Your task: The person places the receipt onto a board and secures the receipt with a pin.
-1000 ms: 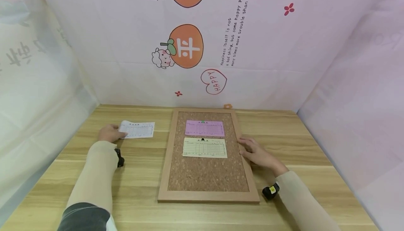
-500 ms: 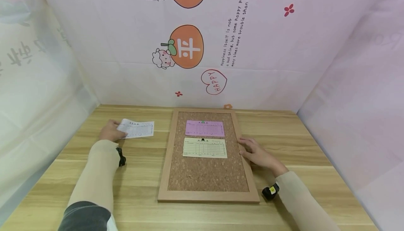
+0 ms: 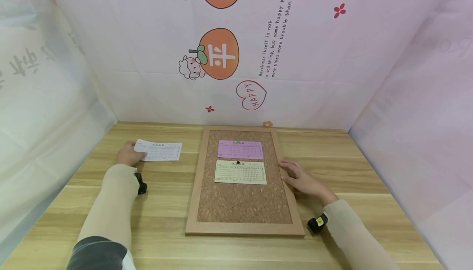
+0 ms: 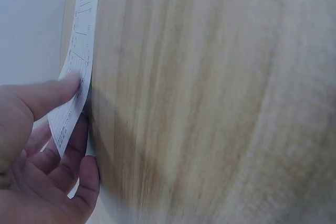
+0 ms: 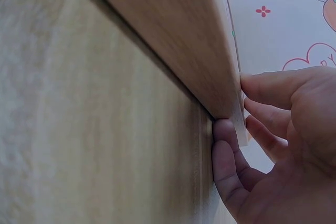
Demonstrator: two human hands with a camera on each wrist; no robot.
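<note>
My left hand (image 3: 128, 153) pinches the left end of a white printed form slip (image 3: 162, 151) between thumb and fingers. In the left wrist view the thumb (image 4: 65, 87) lies on the slip's printed face, with fingers behind it. On the table's middle lies a wood-framed corkboard (image 3: 244, 204). My right hand (image 3: 304, 181) holds its right edge; in the right wrist view the thumb rests on the frame (image 5: 184, 40) and other fingers sit low against its side. A purple slip (image 3: 240, 150) under a green pushpin and a pale yellow slip (image 3: 240, 172) under a black pushpin are on the cork.
The wooden table (image 3: 159, 204) extends on both sides of the board. Behind it stands a white printed cloth backdrop (image 3: 310, 97), with more cloth at left and right.
The left thumb has shifted slightly left along the white slip, whose left end now reaches further into the hand. The right hand and corkboard have stayed in place.
</note>
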